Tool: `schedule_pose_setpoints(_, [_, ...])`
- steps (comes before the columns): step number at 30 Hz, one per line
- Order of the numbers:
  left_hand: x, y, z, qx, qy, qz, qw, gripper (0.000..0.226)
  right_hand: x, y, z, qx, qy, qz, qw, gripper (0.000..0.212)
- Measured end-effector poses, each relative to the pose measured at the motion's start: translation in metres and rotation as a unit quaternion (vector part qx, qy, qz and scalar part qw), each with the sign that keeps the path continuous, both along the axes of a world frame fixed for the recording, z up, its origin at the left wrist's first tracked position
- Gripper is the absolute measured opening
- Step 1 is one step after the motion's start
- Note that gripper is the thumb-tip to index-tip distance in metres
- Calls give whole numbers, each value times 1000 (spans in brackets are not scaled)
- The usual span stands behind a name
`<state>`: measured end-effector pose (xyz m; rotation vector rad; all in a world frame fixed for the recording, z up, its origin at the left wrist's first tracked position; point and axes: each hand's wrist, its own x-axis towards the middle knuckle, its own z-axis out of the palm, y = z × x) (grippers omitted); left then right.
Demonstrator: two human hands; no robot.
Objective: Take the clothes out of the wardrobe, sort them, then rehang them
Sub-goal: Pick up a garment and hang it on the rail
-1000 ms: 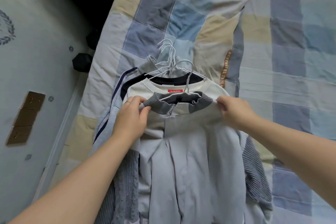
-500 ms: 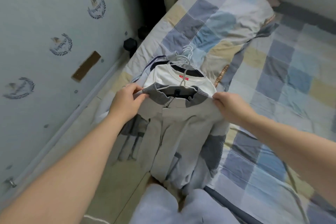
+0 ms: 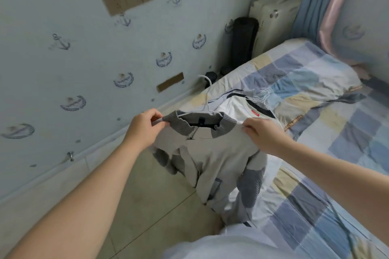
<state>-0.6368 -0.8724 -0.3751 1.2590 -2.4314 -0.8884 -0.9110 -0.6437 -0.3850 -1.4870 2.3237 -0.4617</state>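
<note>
Evidently rehanging is in hand: the pale grey jacket with darker knitted collar (image 3: 219,153), on a white wire hanger (image 3: 207,103), hangs above the checked bed's (image 3: 328,153) wall-side edge, left hand (image 3: 145,126) and right hand (image 3: 261,132) each pinching a shoulder. Next, one grip probably shifts to the hook (image 3: 205,79).

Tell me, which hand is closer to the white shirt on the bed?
Right. The right hand holds the grey jacket beside the white shirt; the left hand pinches its other shoulder, farther toward the wall.
</note>
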Motion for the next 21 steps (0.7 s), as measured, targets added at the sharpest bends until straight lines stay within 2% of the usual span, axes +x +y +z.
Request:
schedule_pose_setpoints(10, [217, 48, 34, -4, 54, 46, 997, 14, 185, 20, 45, -75, 32, 57, 995, 10])
schedule_pose_setpoints(21, [358, 122, 82, -65, 86, 105, 989, 15, 306, 56, 102, -111, 57, 107, 986, 14])
